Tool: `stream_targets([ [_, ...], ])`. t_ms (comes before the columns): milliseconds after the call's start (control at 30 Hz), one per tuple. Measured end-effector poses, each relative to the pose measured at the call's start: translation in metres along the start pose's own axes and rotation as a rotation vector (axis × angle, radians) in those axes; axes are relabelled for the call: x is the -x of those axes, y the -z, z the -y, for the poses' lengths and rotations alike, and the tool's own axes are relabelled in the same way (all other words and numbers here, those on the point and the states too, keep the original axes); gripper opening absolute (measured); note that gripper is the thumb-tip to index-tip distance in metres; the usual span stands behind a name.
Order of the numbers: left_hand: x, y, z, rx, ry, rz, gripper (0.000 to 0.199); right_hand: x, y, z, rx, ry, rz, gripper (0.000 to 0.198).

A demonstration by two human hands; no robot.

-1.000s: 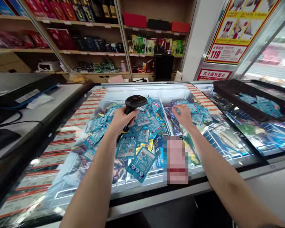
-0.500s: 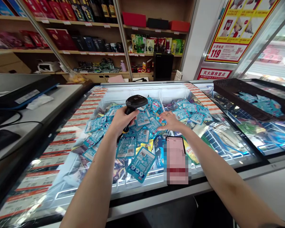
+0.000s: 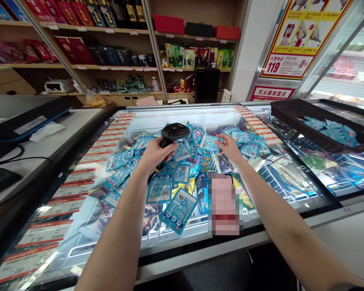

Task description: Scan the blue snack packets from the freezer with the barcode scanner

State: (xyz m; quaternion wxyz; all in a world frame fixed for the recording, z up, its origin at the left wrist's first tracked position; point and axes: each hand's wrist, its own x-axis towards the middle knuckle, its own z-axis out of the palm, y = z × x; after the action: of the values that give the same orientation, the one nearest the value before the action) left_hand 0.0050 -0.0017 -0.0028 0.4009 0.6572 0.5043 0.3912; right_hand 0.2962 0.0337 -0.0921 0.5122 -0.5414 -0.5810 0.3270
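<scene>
My left hand (image 3: 158,152) is wrapped round the handle of a black barcode scanner (image 3: 175,131), whose head points away and to the right over the pile. Between the thumb and fingers of my right hand (image 3: 230,148) is a blue snack packet (image 3: 209,143), pinched by its right edge with its printed side up. Many like it lie heaped on the glass top around both hands. One loose blue packet (image 3: 179,210) rests nearest me, beside a second packet (image 3: 159,189). Near my right forearm lies a phone (image 3: 223,206), its screen blurred out.
Under the packets is a glass-topped freezer (image 3: 151,252) with price labels (image 3: 74,188) along its left side. A dark basket (image 3: 291,117) holding blue packets stands at the right. To the left is a counter (image 3: 63,133) with equipment; stocked shelves (image 3: 115,30) rise behind.
My right hand has closed on a blue packet and lifted it slightly, moving a little right and away from me. My left hand still holds the scanner in nearly the same place.
</scene>
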Motion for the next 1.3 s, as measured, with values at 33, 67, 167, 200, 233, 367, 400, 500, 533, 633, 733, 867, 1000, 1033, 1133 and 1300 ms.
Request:
stream_targets([
  [33,0.000,0.000,0.000,0.000,-0.008,0.008,0.027,0.000,0.000,-0.001,-0.005,-0.010,-0.004,0.042],
  [67,0.000,0.000,0.001,0.001,-0.015,0.015,0.028,-0.001,0.000,-0.001,-0.022,-0.024,-0.001,0.043],
  [167,-0.001,0.001,0.003,-0.001,-0.034,0.030,0.029,-0.003,-0.001,-0.003,-0.122,-0.072,0.015,0.052],
  [200,-0.001,0.001,0.004,-0.003,-0.038,0.032,0.029,-0.004,-0.001,-0.002,-0.148,-0.081,0.003,0.053],
  [233,-0.001,0.001,0.004,-0.004,-0.040,0.032,0.029,-0.004,0.000,-0.002,-0.163,-0.084,-0.019,0.052],
  [367,0.001,0.001,0.000,-0.011,-0.037,0.059,0.028,-0.004,0.002,0.000,-0.155,-0.055,-0.129,0.043],
  [400,0.002,0.001,-0.001,-0.016,-0.034,0.075,0.028,-0.004,0.003,0.000,-0.147,-0.048,-0.146,0.044],
  [500,0.006,-0.002,-0.005,-0.029,-0.022,0.113,0.026,-0.005,0.004,-0.002,-0.113,-0.038,-0.188,0.047],
  [533,0.006,-0.003,-0.006,-0.035,-0.018,0.125,0.026,-0.005,0.005,-0.004,-0.102,-0.034,-0.197,0.048],
  [633,0.008,-0.004,-0.009,-0.050,-0.014,0.167,0.026,-0.007,0.006,-0.006,-0.094,-0.033,-0.212,0.049],
  [733,0.009,-0.003,-0.012,-0.070,-0.021,0.220,0.027,-0.007,0.007,-0.007,-0.103,-0.044,-0.234,0.048],
  [867,0.009,-0.002,-0.015,-0.102,-0.026,0.287,0.029,-0.007,0.007,-0.009,-0.121,-0.042,-0.247,0.046],
  [1000,0.009,-0.002,-0.014,-0.106,-0.022,0.327,0.031,-0.009,0.007,-0.012,-0.149,-0.043,-0.249,0.045],
  [1033,0.009,-0.002,-0.013,-0.107,-0.021,0.331,0.031,-0.009,0.007,-0.012,-0.153,-0.047,-0.250,0.045],
  [1133,0.008,-0.001,-0.012,-0.099,-0.020,0.340,0.031,-0.009,0.008,-0.012,-0.150,-0.056,-0.249,0.045],
  [1300,0.008,-0.001,-0.011,-0.100,-0.026,0.344,0.032,-0.009,0.008,-0.011,-0.145,-0.058,-0.270,0.047],
])
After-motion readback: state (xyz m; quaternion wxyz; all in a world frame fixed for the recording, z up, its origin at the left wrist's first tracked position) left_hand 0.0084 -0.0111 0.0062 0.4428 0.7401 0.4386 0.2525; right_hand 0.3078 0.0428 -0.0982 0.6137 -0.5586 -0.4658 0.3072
